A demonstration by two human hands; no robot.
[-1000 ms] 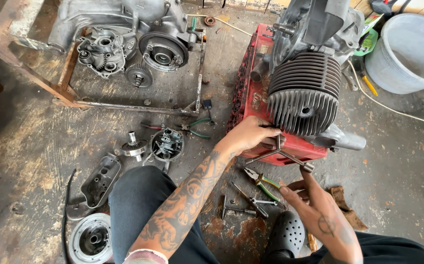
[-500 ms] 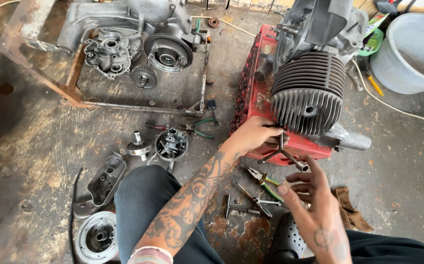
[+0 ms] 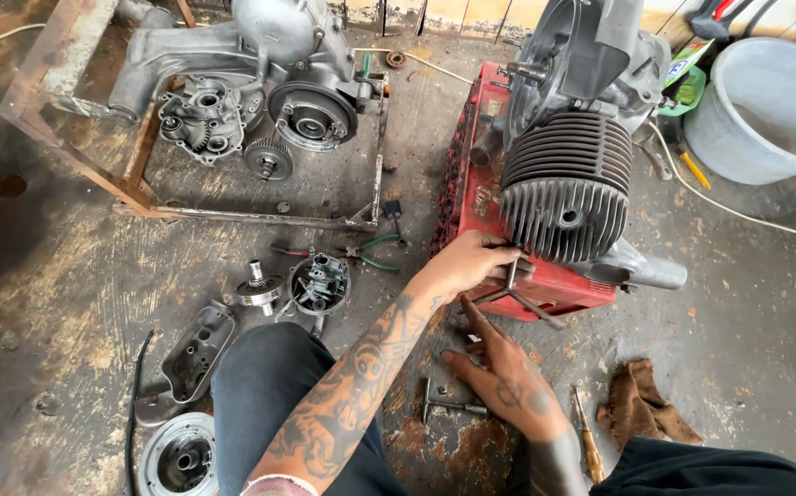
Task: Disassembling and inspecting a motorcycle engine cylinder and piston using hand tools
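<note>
Grimy workshop floor: left hand (image 3: pixel 473 266) stays clamped on wrench (image 3: pixel 511 292) under finned cylinder (image 3: pixel 565 188); right hand (image 3: pixel 508 372), fingers spread, has dropped toward T-wrench (image 3: pixel 439 406).

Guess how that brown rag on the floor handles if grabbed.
The brown rag lies crumpled in folds, so it is probably floppy and light. It looks like rough cloth, unlikely to slip, roll or break. The right hand is closest, not touching it.

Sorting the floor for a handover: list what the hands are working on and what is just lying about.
In hand:
left hand on the three-arm wrench
finned cylinder
red crate
right hand on the floor

Lying about:
T-handle wrench
brown rag
grey bucket
green-handled pliers
</note>
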